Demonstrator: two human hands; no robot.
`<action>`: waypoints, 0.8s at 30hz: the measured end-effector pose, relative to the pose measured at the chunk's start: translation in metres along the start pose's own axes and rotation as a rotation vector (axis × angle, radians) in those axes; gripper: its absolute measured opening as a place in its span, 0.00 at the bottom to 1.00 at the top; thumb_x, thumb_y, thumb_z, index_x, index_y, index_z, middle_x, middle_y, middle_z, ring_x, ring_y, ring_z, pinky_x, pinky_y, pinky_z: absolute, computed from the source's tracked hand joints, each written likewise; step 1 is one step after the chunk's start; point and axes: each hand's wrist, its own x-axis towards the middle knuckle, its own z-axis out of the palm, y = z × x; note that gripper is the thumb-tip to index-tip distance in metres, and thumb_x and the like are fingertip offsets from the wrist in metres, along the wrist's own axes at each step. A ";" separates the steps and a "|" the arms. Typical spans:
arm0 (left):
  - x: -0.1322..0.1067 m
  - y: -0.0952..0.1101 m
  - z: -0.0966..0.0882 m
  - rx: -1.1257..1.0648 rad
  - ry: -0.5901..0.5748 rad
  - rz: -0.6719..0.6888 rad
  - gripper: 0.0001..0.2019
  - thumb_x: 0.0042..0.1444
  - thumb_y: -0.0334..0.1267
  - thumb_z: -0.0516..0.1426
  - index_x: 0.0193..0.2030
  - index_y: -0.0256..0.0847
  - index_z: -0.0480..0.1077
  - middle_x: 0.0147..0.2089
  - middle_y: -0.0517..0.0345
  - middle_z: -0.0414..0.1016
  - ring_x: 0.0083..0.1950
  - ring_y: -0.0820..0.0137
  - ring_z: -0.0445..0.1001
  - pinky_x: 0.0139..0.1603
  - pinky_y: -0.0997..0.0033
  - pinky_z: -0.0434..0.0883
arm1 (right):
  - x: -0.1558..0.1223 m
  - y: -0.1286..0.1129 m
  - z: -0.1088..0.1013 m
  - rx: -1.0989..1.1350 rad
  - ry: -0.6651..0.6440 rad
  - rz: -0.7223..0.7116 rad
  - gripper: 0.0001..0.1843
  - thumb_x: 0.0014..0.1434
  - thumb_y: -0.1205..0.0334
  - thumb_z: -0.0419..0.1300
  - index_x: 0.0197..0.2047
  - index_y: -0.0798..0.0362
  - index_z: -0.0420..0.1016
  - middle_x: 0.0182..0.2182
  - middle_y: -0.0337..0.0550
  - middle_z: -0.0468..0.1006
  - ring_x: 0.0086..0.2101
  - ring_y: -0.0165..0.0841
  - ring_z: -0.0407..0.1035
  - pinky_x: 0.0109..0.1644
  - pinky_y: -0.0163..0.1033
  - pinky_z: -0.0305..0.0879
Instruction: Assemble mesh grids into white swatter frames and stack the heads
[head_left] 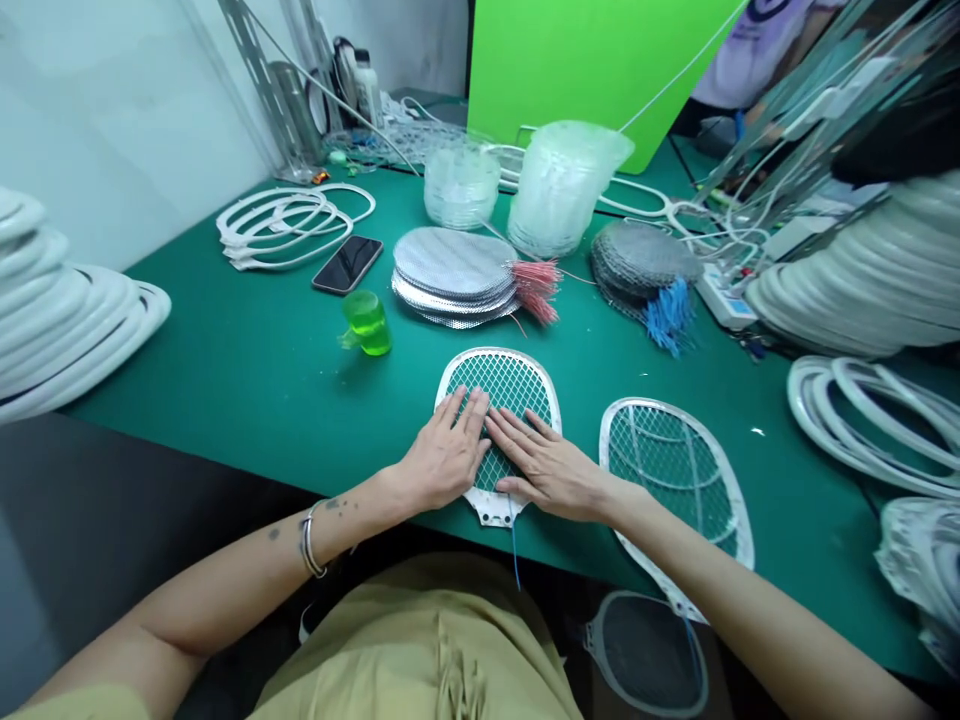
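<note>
Both of my hands lie flat, side by side, on a white oval fly-swatter frame (517,385) with a diamond wire mesh. My left hand (444,455) presses its left half and my right hand (547,475) its right half, fingertips almost meeting and covering the middle of the mesh. A thin blue wire (514,550) hangs from the frame's lower neck over the mat's edge. Just right of my right hand lies a second meshed frame (675,470), not touching it. Above my hands are a stack of silver mesh discs with pink wires (454,270) and a stack of dark mesh discs with blue wires (641,258).
The green work mat (225,340) holds a smartphone (349,264), a green cup (367,325), white rings (292,225), and clear plastic stacks (559,190). Stacked white frames (67,310) rise at left. A co-worker's sleeve (757,50) shows top right.
</note>
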 end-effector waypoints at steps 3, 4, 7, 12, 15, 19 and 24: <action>-0.013 0.007 -0.014 -0.122 0.112 0.077 0.29 0.67 0.44 0.46 0.69 0.25 0.49 0.71 0.36 0.49 0.73 0.55 0.43 0.71 0.50 0.51 | -0.001 0.004 0.010 0.006 -0.045 0.011 0.39 0.67 0.42 0.41 0.72 0.50 0.30 0.70 0.45 0.36 0.68 0.39 0.32 0.70 0.55 0.32; -0.020 0.012 -0.016 -0.156 0.146 0.185 0.29 0.66 0.45 0.48 0.68 0.29 0.52 0.71 0.38 0.52 0.73 0.55 0.44 0.71 0.48 0.50 | -0.002 0.004 0.009 0.015 -0.062 0.008 0.38 0.68 0.42 0.41 0.72 0.49 0.30 0.70 0.44 0.35 0.68 0.39 0.31 0.70 0.54 0.31; -0.042 0.031 -0.011 -0.200 0.182 0.560 0.18 0.65 0.40 0.52 0.59 0.39 0.66 0.65 0.47 0.64 0.71 0.58 0.53 0.72 0.46 0.49 | -0.003 0.004 0.001 0.050 -0.111 -0.010 0.36 0.68 0.44 0.41 0.72 0.49 0.32 0.70 0.44 0.33 0.68 0.39 0.29 0.70 0.54 0.30; -0.062 0.044 0.016 -0.329 0.385 0.648 0.10 0.64 0.29 0.52 0.47 0.34 0.73 0.48 0.50 0.80 0.56 0.66 0.74 0.64 0.63 0.67 | -0.002 0.004 -0.011 0.141 -0.168 0.011 0.36 0.68 0.41 0.38 0.72 0.48 0.33 0.70 0.43 0.32 0.68 0.38 0.28 0.70 0.54 0.28; -0.065 0.039 0.020 -0.409 0.431 0.611 0.11 0.65 0.29 0.51 0.49 0.33 0.73 0.45 0.48 0.81 0.53 0.66 0.76 0.60 0.64 0.71 | -0.003 0.005 -0.012 0.138 -0.151 -0.017 0.41 0.65 0.37 0.42 0.72 0.49 0.31 0.70 0.45 0.30 0.68 0.40 0.26 0.70 0.53 0.26; -0.067 0.034 0.019 -0.418 0.463 0.611 0.13 0.66 0.28 0.48 0.49 0.33 0.73 0.45 0.48 0.81 0.53 0.66 0.77 0.58 0.64 0.73 | -0.005 0.004 -0.011 0.105 -0.132 -0.036 0.39 0.65 0.37 0.44 0.72 0.43 0.36 0.70 0.42 0.31 0.68 0.41 0.26 0.69 0.55 0.28; -0.070 0.038 0.024 -0.387 0.485 0.621 0.11 0.64 0.29 0.52 0.51 0.33 0.72 0.45 0.50 0.81 0.54 0.66 0.76 0.60 0.65 0.71 | -0.005 0.001 -0.007 0.048 -0.068 -0.028 0.39 0.63 0.36 0.47 0.71 0.41 0.42 0.70 0.44 0.37 0.68 0.42 0.33 0.69 0.56 0.30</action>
